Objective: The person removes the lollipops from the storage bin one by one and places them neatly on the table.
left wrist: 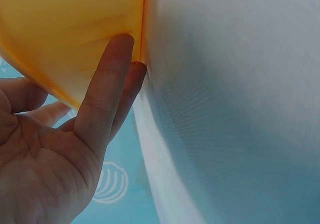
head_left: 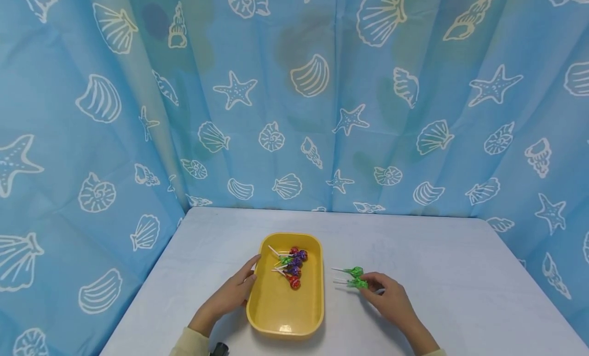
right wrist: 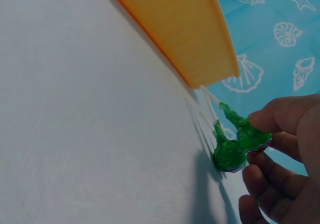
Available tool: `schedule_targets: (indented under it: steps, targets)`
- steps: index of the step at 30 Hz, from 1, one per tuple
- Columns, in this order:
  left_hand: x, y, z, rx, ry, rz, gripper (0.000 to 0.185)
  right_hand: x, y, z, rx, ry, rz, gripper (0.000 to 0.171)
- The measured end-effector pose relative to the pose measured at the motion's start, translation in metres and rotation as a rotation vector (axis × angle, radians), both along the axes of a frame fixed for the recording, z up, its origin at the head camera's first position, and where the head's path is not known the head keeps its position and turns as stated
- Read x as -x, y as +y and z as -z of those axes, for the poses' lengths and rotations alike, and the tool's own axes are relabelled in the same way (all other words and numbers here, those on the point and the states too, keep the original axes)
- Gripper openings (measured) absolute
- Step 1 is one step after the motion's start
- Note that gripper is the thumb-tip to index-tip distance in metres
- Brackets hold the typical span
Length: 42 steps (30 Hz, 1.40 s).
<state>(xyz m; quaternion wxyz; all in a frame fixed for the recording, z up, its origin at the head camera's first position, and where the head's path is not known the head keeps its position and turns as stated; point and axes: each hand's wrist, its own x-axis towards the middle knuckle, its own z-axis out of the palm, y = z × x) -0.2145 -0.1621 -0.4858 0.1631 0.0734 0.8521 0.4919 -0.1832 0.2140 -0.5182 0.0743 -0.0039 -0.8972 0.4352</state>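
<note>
Green lollipop (head_left: 359, 283) touches right hand's (head_left: 390, 298) fingertips (right wrist: 260, 118).

No word, number, brand or sign could be read anywhere in these views. The blue curtain (head_left: 294, 90) carried only drawn shells and starfish, no lettering. The yellow tray (head_left: 286, 315) showed plain walls with no mark. The wrappers of the green lollipops (head_left: 355, 276) and of those lying in the tray bore some print, but it was too small and blurred to make out.
</note>
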Motion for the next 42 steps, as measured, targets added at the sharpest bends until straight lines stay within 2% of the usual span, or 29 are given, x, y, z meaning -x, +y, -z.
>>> schedule_targets:
  steps: [14, 27, 35, 39, 42]
  targets:
    - [0.002, -0.001, 0.002, -0.014, -0.008, 0.016, 0.053, -0.002, 0.0, 0.008, -0.114, 0.008, -0.007, 0.022]
    - [0.001, -0.002, 0.003, -0.026, -0.006, 0.022, 0.053, 0.0, -0.001, 0.013, -0.157, 0.005, -0.022, 0.024]
    - [0.001, -0.003, 0.002, -0.044, -0.004, 0.034, 0.053, 0.0, 0.0, 0.01, -0.173, 0.012, -0.024, 0.028]
    - [0.001, -0.003, 0.002, -0.037, -0.008, 0.026, 0.053, -0.001, 0.0, 0.007, -0.182, 0.06, -0.018, 0.026]
    - [0.001, -0.002, 0.002, -0.029, -0.009, 0.021, 0.053, -0.002, -0.002, 0.005, -0.184, 0.135, -0.009, 0.026]
